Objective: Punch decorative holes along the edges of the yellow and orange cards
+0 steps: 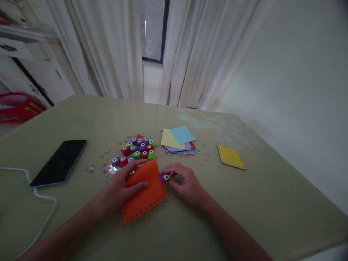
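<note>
An orange square of paper (144, 192) is in my left hand (122, 185), which pinches it with the thumb on top and the fingers behind. Small punched holes run along its lower and right edges. In my right hand (185, 181), a small purple craft punch (164, 177) is held between thumb and fingers against the paper's right edge. Just beyond my left hand sits a cluster of purple, red and green craft punches (143, 146), each with a white round top. Whether the punch is pressed down cannot be seen.
Behind the hands lies a stack of coloured paper squares (182, 135). A yellow square with punched edges (231, 156) rests at the right. Bits of confetti (91, 169) are scattered about the table (272, 203). A black tablet (59, 163) and a white cable (45, 197) are at the left.
</note>
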Motion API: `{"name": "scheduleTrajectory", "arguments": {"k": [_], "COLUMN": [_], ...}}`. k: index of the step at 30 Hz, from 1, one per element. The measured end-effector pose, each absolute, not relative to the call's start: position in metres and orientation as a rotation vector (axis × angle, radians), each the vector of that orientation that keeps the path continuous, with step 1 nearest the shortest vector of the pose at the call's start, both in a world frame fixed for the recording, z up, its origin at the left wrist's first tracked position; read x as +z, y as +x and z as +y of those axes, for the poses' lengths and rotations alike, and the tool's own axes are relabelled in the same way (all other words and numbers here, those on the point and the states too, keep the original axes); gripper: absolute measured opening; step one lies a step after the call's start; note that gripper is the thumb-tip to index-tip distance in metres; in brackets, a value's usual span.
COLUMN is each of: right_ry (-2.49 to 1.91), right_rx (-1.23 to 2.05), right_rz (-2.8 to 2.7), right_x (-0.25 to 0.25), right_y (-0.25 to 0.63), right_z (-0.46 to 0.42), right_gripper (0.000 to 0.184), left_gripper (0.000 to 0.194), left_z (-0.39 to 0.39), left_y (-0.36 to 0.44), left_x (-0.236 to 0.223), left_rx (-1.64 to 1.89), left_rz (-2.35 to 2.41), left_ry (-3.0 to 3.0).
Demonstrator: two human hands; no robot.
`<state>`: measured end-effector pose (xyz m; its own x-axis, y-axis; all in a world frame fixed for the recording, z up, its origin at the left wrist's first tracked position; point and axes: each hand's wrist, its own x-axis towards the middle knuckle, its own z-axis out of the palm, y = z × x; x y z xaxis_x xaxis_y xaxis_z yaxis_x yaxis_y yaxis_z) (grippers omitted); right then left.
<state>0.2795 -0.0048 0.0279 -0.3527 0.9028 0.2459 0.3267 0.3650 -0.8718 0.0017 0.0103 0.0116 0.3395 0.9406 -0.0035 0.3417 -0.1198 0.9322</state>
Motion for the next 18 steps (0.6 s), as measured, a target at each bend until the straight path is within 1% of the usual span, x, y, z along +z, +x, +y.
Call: {"name": "scheduleTrajectory", "arguments": {"k": [3, 7, 12, 15, 17, 18], "right_ry": [-1.091, -1.148, -1.175, -1.176, -1.188, -1.198], "right_rx": [0.977, 0.99, 1.007, 1.034, 1.058, 1.064], "right_rz": [-1.946, -2.024, -2.04, -2.006, -1.987, -1.978], "right_x": [0.029, 0.027, 0.028, 0.03, 0.031, 0.031], "right_y": [0.282, 0.284, 0.282, 0.281, 0.28, 0.28], "right_z": [-0.006, -0.007, -0.007, -0.006, -0.006, -0.005], "right_gripper": [0.02, 0.022, 0.023, 0.021, 0.022, 0.022], "left_gripper": [0.062, 0.06, 0.06, 0.05, 0.042, 0.042], "left_z": [0.012, 0.012, 0.006, 0.002, 0.001, 0.001], "left_y": [0.001, 0.002, 0.005, 0.001, -0.002, -0.004], "left_x": [0.013, 0.007, 0.001, 0.005, 0.008, 0.009], "left_rx": [0.811, 0.801, 0.841, 0.826, 0.707, 0.636], "left_rz": [1.236, 1.286, 1.359, 1.402, 1.327, 1.273], "left_ry": [1.764, 1.944, 2.314, 2.497, 2.541, 2.549]}}
